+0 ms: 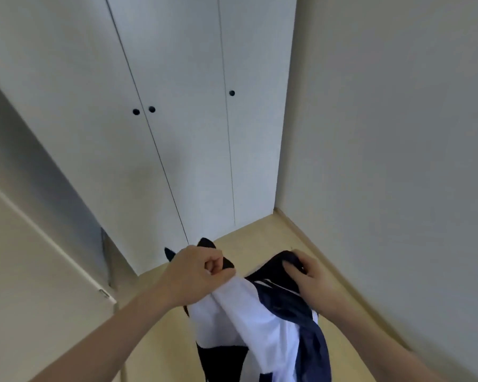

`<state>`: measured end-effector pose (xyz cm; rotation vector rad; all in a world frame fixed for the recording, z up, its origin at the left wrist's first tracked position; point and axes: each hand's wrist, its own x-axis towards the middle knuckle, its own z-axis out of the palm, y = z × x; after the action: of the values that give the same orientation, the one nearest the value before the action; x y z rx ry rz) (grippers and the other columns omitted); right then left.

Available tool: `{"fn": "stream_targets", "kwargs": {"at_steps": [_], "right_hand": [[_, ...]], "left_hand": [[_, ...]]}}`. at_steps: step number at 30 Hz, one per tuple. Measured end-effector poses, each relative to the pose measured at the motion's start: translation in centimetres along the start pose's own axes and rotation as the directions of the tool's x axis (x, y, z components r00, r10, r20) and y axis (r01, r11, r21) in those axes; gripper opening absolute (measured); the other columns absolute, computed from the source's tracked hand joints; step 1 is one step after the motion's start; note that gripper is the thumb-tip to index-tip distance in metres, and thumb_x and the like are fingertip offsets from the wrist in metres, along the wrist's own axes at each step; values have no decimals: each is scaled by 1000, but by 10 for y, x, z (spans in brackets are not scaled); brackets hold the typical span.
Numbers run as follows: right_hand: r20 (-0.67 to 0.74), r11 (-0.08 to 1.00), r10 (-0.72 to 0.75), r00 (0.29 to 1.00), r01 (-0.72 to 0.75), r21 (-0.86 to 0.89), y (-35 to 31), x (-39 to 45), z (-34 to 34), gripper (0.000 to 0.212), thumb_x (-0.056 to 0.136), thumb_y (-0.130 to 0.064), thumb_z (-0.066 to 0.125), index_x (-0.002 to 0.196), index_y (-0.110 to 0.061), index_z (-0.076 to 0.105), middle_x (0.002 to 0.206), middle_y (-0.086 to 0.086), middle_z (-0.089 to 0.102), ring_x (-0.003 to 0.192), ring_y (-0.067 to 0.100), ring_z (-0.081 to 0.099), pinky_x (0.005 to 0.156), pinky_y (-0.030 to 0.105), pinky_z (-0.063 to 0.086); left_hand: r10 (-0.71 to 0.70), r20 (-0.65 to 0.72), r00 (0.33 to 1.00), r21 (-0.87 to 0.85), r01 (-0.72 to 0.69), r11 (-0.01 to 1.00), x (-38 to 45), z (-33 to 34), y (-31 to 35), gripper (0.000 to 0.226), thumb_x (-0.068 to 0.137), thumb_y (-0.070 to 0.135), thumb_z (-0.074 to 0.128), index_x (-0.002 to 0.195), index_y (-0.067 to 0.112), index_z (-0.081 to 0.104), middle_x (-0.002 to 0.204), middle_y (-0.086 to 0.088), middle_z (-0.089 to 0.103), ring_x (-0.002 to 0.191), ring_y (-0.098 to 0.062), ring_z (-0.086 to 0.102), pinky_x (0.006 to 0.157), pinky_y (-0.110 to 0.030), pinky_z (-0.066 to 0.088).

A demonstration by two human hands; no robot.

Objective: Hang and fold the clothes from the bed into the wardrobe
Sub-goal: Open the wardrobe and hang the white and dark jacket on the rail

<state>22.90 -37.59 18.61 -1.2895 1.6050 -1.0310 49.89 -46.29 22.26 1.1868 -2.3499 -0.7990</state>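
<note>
I stand facing the wardrobe (177,119), and all of its white doors that I can see are closed, so I judge the task to be early for this load: nothing I carry has been hung or folded yet, and a door must be opened first. The bed is out of view, so I cannot say how many clothes remain there. The clothes (260,321), a bundle of white, navy and black fabric, hang in front of me above the floor (260,230), just short of the wardrobe. My left hand (196,271) is curled into a tight fist around the bundle's top. My right hand (307,274) is half closed, fingers pressed onto a dark fold of the clothes.
</note>
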Motion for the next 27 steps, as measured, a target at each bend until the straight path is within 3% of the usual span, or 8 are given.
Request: {"fn": "stream_targets", "kwargs": {"at_steps": [4, 7, 11, 13, 15, 19, 23, 27], "right_hand": [[20, 988, -129, 991, 127, 82, -39, 34, 22, 18, 99, -25, 54, 94, -10, 62, 90, 15, 64, 83, 25, 64, 82, 39, 53], [68, 982, -175, 982, 169, 85, -61, 62, 35, 20, 95, -30, 54, 100, -16, 67, 92, 7, 71, 91, 25, 69, 84, 34, 55], [100, 970, -241, 965, 234, 71, -76, 113, 42, 21, 93, -37, 54, 102, -26, 69, 92, -1, 74, 89, 16, 72, 77, 25, 54], [116, 963, -267, 957, 260, 67, -81, 146, 38, 26, 93, -40, 54, 107, -23, 68, 94, 1, 73, 91, 20, 72, 80, 32, 54], [158, 955, -295, 942, 288, 67, -83, 181, 31, 28, 97, -38, 53, 114, -20, 67, 103, 4, 73, 98, 25, 71, 85, 44, 56], [210, 953, -298, 931, 280, 112, -86, 250, 13, 27, 96, -34, 55, 114, -19, 68, 108, 7, 74, 102, 27, 71, 88, 41, 57], [224, 960, -266, 938, 235, 153, -93, 321, -5, 18, 103, -12, 53, 106, -18, 70, 104, 4, 75, 97, 22, 72, 82, 26, 57], [290, 974, -210, 934, 173, 148, -103, 385, -9, 27, 103, -3, 49, 99, -18, 71, 104, 3, 74, 97, 23, 71, 83, 28, 56]], "left_hand": [[-221, 93, 971, 30, 219, 975, 3, -7, -65, 37, 79, 66, 66, 84, 34, 49, 55, 14, 53, 51, -7, 45, 54, -19, 35], [-352, 154, 923, -31, 361, 932, 20, -7, -101, 56, 80, 60, 71, 122, 42, 40, 98, 21, 65, 74, 2, 63, 58, -11, 44], [-541, 176, 822, -340, 567, 750, 65, 0, -138, 110, 73, 39, 87, 156, 32, 16, 155, 8, 24, 136, -20, 43, 97, -31, 50], [-551, 357, 754, -440, 656, 613, 90, 6, -153, 98, 73, 37, 85, 155, 33, 30, 161, 9, 26, 142, -21, 36, 114, -43, 37], [-501, 456, 736, -447, 676, 586, 114, 13, -164, 71, 75, 39, 80, 140, 40, 50, 156, 13, 40, 136, -15, 42, 118, -46, 32], [-485, 313, 816, -522, 575, 630, 177, -3, -174, 55, 83, 39, 78, 132, 40, 55, 136, 16, 58, 130, -7, 49, 109, -37, 40], [-404, 360, 841, -395, 530, 751, 244, -49, -187, 32, 93, 34, 71, 124, 31, 65, 104, 10, 73, 99, -9, 68, 89, -27, 50], [-410, 310, 858, -436, 512, 740, 288, -90, -210, 6, 99, 29, 63, 97, 25, 67, 111, 11, 66, 100, -9, 59, 84, -24, 42]]}}
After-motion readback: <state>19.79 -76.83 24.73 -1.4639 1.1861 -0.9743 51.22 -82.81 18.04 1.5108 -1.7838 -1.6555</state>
